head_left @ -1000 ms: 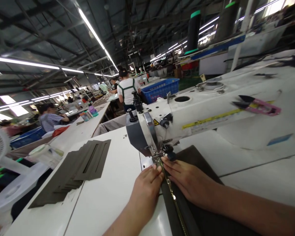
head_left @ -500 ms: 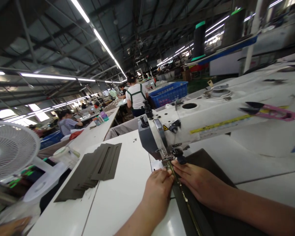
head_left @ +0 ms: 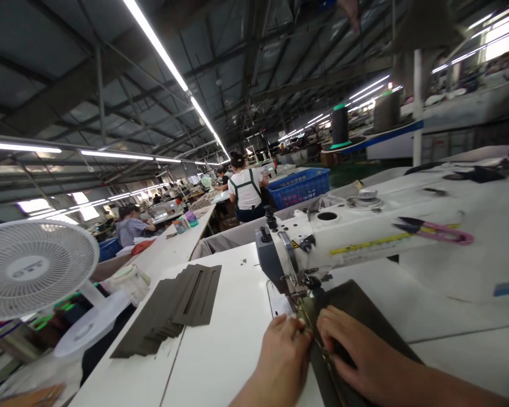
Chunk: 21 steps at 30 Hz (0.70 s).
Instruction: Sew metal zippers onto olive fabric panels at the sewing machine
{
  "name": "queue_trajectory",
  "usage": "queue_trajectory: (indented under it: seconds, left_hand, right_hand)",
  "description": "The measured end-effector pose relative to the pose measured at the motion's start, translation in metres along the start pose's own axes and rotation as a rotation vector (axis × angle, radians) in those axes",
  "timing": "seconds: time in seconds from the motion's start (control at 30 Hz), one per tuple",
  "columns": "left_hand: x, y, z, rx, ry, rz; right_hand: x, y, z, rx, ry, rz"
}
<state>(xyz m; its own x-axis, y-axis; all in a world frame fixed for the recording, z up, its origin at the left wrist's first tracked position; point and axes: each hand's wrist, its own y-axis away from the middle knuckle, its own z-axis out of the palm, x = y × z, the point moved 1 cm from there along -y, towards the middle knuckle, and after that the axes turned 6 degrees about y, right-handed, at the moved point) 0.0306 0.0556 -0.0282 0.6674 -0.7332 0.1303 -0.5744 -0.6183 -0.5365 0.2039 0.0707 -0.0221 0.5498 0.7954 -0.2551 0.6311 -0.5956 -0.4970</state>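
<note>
A strip of gold-toothed zipper runs lengthwise over a dark grey-green fabric panel, its far end under the presser foot of a white sewing machine. On the zipper's left side, my left hand is closed, fingertips pinching the edge near the foot. My right hand is on the other side with its fingers bent and pressed together on the panel beside the zipper, seemingly gripping the fabric. Its fingertips are partly hidden.
Left of the machine lies a fanned stack of dark slotted panels on the white table. A white fan stands at far left. Pink-handled thread snips rest on the machine arm. Beyond are a blue crate and a seated co-worker.
My right hand has drawn back from the presser foot, its fingers going from stretched flat to bent. My left hand stays at the zipper, slightly farther from the foot. The camera view has shifted.
</note>
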Motion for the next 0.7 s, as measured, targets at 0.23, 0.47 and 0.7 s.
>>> queue_trajectory:
  seconds: [0.23,0.47,0.7]
  left_hand:
    - [0.007,0.011,0.014,0.138,-0.090,0.066]
    - [0.005,0.004,0.008,0.043,-0.027,0.002]
    - [-0.007,-0.005,0.011,0.024,-0.008,-0.009]
  right_hand:
    - [0.001,0.022,0.016,0.126,0.363,-0.202]
    - [0.008,0.017,0.019,0.058,0.272,-0.116]
    - [0.020,0.007,0.026,0.074,0.281,-0.128]
